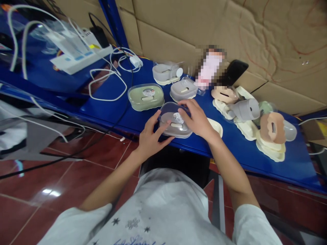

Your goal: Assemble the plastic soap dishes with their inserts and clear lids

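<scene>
A small grey plastic box with a clear lid (176, 130) sits at the front edge of the blue shelf, a round sticker and a pale bar-shaped part showing on its top. My left hand (155, 134) is closed round its left side, thumb along the front and fingers over the lid. From the right, my right hand (195, 119) grips the lid's far and right edges. Just behind stand a green lidded box (145, 97) and a grey box (182, 89). Partly behind my right wrist lies a cream tray-like piece (216, 127).
Another grey box (163, 73) stands farther back. On the right are peach slotted covers (272, 127), a grey cover (245, 109) and cream bases (270, 148). A lit phone (209, 69) leans at the back. A power strip (81, 59) and white cables (107, 98) lie left.
</scene>
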Motion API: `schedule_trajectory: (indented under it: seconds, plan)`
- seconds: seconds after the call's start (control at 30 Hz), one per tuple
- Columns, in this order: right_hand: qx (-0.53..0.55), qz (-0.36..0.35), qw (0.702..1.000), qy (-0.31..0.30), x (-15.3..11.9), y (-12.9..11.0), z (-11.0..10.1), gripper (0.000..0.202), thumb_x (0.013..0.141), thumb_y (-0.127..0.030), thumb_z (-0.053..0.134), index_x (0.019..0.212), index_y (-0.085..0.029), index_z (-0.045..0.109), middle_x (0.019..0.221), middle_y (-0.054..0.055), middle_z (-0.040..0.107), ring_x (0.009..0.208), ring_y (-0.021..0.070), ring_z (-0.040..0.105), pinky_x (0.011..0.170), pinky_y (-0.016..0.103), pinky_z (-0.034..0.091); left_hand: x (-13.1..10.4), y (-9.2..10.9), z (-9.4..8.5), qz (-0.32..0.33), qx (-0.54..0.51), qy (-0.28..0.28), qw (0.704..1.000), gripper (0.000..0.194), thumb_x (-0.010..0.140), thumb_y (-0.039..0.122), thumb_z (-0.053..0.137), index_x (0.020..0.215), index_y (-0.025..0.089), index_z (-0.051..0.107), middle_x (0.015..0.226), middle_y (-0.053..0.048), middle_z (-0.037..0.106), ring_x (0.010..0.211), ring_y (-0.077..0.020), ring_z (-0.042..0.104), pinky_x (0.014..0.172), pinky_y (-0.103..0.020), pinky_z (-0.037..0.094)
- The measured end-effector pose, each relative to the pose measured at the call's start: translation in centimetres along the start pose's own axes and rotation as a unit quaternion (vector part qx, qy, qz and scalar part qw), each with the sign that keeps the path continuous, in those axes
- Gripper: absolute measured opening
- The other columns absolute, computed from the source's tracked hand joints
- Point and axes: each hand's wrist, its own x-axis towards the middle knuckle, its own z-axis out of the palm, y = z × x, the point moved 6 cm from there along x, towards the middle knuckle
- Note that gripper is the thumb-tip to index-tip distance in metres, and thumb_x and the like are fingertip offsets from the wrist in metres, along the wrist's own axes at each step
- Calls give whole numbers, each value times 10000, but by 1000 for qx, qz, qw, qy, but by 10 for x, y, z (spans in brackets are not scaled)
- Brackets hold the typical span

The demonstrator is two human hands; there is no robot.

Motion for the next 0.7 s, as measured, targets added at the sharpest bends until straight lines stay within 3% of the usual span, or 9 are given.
schedule_trajectory:
  seconds: [0.1, 0.23, 0.33, 0.43, 0.7]
  plan:
    - [-27, -23, 999, -12, -13, -6, -1, 353, 1138, -398, 460, 1342, -232, 696, 1428, 128, 696, 1363, 277, 626, 1157, 475, 480, 1, -1, 0, -7, 16, -7, 1000, 750, 919, 445, 861, 1576, 342, 517, 1677, -163, 458, 1512, -398, 530, 1183, -552, 526]
    - [-80, -49, 995, -24, -37, -20, -7, 418, 1122, -502, 503, 1419, -273, 687, 1470, 98, 704, 1432, 304, 608, 1225, 532, 421, 1, -2, 1, -17, 3, -23, 1000, 633, 952, 457, 822, 1521, 312, 586, 1625, -153, 532, 1479, -362, 573, 1157, -502, 551]
    - [-120, -69, 988, -75, -55, -27, 0, 648, 1040, -611, 624, 1591, -279, 549, 1634, 113, 574, 1561, 353, 484, 1295, 599, 341, 0, -3, 2, -34, 1, -35, 999, 586, 970, 499, 794, 1491, 290, 626, 1611, -164, 550, 1448, -340, 607, 1091, -450, 596]
    - [-126, -70, 985, -99, -68, -22, 3, 699, 1065, -555, 605, 1695, -337, 396, 1737, 69, 441, 1656, 342, 330, 1336, 629, 286, 0, -4, 2, -38, -4, -46, 998, 598, 957, 552, 796, 1478, 297, 649, 1625, -158, 551, 1447, -340, 616, 1091, -449, 599]
    - [-38, -93, 988, -116, -66, -12, 6, 690, 1082, -486, 593, 1716, -367, 347, 1753, 26, 414, 1687, 287, 260, 1340, 590, 352, 3, -7, 0, -32, -67, -87, 993, 599, 989, 530, 760, 1533, 331, 606, 1692, -140, 490, 1488, -343, 587, 1176, -504, 551]
